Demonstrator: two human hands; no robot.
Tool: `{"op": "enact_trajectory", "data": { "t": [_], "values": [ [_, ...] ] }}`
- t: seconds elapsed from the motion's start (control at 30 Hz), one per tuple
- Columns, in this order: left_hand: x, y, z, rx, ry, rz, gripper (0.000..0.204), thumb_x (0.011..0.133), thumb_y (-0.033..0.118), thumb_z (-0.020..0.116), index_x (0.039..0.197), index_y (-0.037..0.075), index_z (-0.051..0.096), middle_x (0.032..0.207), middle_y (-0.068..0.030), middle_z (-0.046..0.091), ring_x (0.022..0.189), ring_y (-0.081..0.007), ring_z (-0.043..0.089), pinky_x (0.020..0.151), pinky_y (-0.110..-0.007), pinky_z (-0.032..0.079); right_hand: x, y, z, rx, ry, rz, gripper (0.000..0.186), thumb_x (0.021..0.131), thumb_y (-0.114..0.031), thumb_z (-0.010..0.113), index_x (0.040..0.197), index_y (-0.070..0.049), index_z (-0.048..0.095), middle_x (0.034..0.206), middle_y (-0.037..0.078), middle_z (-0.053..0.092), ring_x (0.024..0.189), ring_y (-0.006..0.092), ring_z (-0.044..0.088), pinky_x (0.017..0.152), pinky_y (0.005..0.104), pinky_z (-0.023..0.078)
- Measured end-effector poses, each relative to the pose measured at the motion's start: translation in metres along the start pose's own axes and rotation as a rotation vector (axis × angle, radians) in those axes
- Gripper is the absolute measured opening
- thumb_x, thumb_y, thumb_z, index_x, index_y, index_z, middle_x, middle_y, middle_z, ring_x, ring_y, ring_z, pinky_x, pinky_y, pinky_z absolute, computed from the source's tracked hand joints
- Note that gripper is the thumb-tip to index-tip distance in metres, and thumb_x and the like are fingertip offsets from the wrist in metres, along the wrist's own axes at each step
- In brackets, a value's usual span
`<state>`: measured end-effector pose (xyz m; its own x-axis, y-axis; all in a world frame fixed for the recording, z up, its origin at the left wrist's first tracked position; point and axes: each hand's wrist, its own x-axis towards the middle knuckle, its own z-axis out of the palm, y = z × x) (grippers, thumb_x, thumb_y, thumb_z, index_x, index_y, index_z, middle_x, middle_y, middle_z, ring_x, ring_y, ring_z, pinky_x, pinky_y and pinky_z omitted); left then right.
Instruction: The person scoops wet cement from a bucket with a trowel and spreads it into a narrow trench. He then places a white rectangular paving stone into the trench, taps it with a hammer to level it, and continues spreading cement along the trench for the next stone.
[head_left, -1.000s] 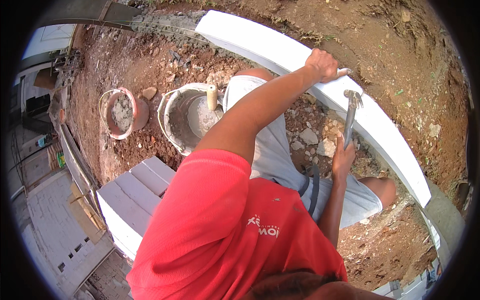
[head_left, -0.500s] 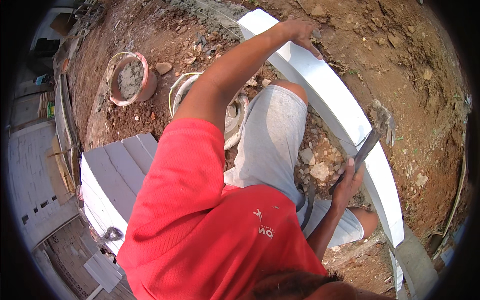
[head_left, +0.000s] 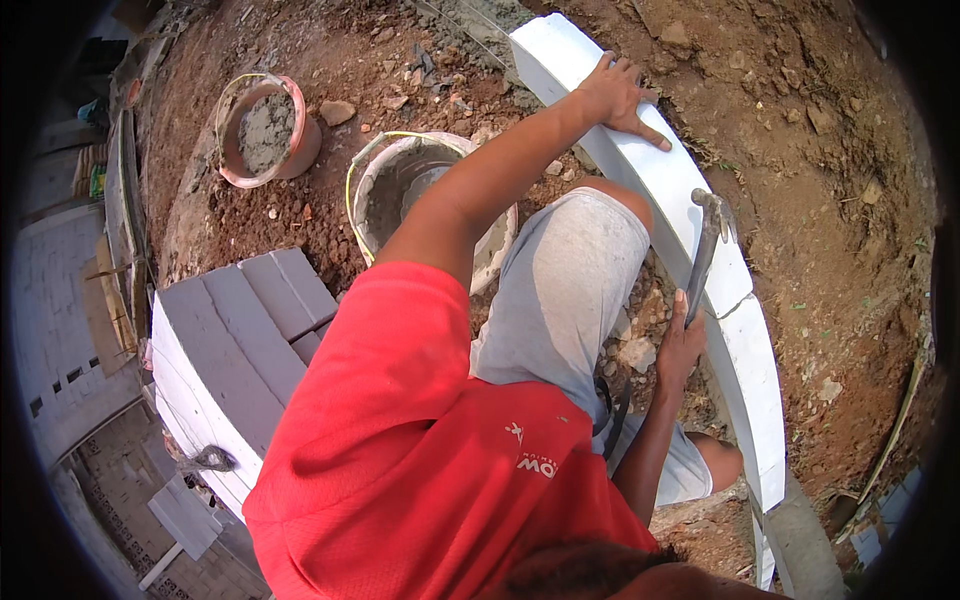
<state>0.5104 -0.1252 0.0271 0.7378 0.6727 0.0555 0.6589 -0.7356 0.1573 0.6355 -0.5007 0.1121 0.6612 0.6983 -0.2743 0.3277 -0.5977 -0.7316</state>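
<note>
My left hand lies spread on top of a long white block, close to its far end. In my right hand is a claw hammer, gripped by its dark handle. The hammer's head is over the block's top face, nearer to me than my left hand; whether it touches cannot be made out. A second white block lies end to end with the first, a thin joint between them. The row curves along my right side, beside my bent knees.
An orange bucket of grey mortar stands at far left. A mortar-smeared bucket is partly behind my left arm. Stacked pale blocks are at my left, with a dark tool on them. Loose stones lie near my knees.
The hammer's head has moved left and inward, from the block's outer edge to over its top. My left hand stays on the block. The whole view has shifted slightly.
</note>
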Motion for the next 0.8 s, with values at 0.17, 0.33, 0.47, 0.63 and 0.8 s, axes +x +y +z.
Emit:
{"op": "enact_trajectory", "data": {
  "t": [0.17,0.33,0.47,0.63,0.8],
  "values": [
    [0.005,0.006,-0.016,0.002,-0.126,0.009,0.121,0.063,0.109,0.044,0.15,0.026,0.062,0.144,-0.026,0.055,0.145,-0.0402,0.043,0.125,-0.059,0.018,0.0,-0.003,0.008,0.092,0.049,0.058,0.048,0.108,-0.044,0.06,0.098,0.003,0.062,0.075,0.001,0.049,0.07,0.014,0.045,0.064,0.0341,0.038],
    [-0.002,0.007,-0.014,-0.028,-0.114,0.008,0.122,0.064,0.109,0.042,0.146,0.023,0.065,0.145,-0.0265,0.054,0.144,-0.0411,0.043,0.124,-0.06,0.019,-0.002,0.011,0.012,-0.004,-0.002,0.06,0.047,0.109,-0.043,0.058,0.101,0.003,0.064,0.076,0.001,0.05,0.071,0.0129,0.045,0.065,0.0321,0.039],
    [0.002,0.006,-0.016,-0.059,-0.121,0.012,0.123,0.064,0.109,0.043,0.146,0.021,0.065,0.146,-0.0267,0.053,0.147,-0.0417,0.04,0.125,-0.06,0.016,0.0,-0.002,0.012,0.003,0.0,0.084,0.049,0.109,-0.042,0.057,0.106,0.006,0.065,0.078,0.004,0.053,0.073,0.0163,0.048,0.069,0.0345,0.042],
    [0.005,0.008,-0.023,-0.034,-0.177,0.006,0.123,0.064,0.108,0.044,0.15,0.023,0.062,0.153,-0.0257,0.049,0.151,-0.0417,0.035,0.126,-0.06,0.014,0.007,0.006,0.01,-0.066,-0.022,0.028,0.051,0.109,-0.041,0.058,0.109,0.009,0.065,0.081,0.007,0.057,0.075,0.0201,0.051,0.073,0.0378,0.046],
    [0.005,0.006,-0.02,-0.036,-0.197,-0.019,0.127,0.063,0.108,0.048,0.154,0.019,0.057,0.154,-0.0268,0.048,0.152,-0.043,0.033,0.126,-0.063,0.012,-0.001,-0.002,0.007,0.046,-0.011,0.104,0.044,0.108,-0.039,0.059,0.111,0.004,0.065,0.078,0.003,0.053,0.068,0.0139,0.045,0.063,0.0319,0.04]
  ]
}}
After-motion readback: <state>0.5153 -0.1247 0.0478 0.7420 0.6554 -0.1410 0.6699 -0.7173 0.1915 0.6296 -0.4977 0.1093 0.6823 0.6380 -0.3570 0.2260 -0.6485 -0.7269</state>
